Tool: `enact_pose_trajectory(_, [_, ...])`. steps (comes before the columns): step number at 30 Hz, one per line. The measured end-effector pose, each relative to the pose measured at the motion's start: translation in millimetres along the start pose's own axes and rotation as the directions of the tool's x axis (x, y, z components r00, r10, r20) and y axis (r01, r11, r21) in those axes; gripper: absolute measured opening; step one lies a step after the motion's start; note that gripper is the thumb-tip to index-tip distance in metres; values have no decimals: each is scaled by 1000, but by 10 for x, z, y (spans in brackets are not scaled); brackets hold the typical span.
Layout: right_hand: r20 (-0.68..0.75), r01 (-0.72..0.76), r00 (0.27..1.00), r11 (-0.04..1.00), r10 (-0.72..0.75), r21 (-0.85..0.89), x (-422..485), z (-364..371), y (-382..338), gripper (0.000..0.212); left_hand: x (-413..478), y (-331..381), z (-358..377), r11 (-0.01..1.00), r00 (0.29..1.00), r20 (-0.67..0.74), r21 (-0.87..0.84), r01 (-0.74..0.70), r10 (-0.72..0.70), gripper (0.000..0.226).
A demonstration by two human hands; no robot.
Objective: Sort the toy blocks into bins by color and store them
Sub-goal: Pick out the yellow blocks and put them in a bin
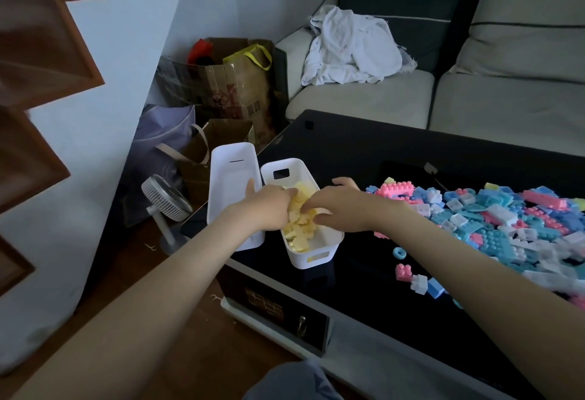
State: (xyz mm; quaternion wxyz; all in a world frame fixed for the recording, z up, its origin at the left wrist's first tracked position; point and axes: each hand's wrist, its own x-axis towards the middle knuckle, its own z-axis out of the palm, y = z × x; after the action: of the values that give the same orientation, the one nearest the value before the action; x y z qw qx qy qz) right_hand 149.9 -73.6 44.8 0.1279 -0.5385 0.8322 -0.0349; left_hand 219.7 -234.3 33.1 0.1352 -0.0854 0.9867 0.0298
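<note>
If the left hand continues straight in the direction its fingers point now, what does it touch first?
The left hand points forward and slightly right, into the white bin. Its fingertips are already at the yellow blocks, so those come first; beyond them is probably the bin's far wall, though depth is unclear.

Your tabletop [380, 159] reads as glossy black glass, reflective. Both bins, the filled bin [329, 241] and the second bin [228, 165], look like smooth matt white plastic. Blocks [493, 228] appear to be moulded plastic, slight sheen. Sofa [364, 102]: matt woven cloth. Towel [351, 48]: rumpled soft cloth. Floor [196, 336]: smooth wood.
</note>
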Motion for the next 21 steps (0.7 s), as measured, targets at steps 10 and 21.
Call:
enact_pose_trajectory(10, [2,43,999,997,-43,-69,19,118,162,31,49,124,-68,983,998,60,183,13,-25,54])
enact_pose_trajectory(21, [-52,-73,996,992,68,-103,14,180,100,46,8,56,-153,995,1000,27,96,-14,12,45])
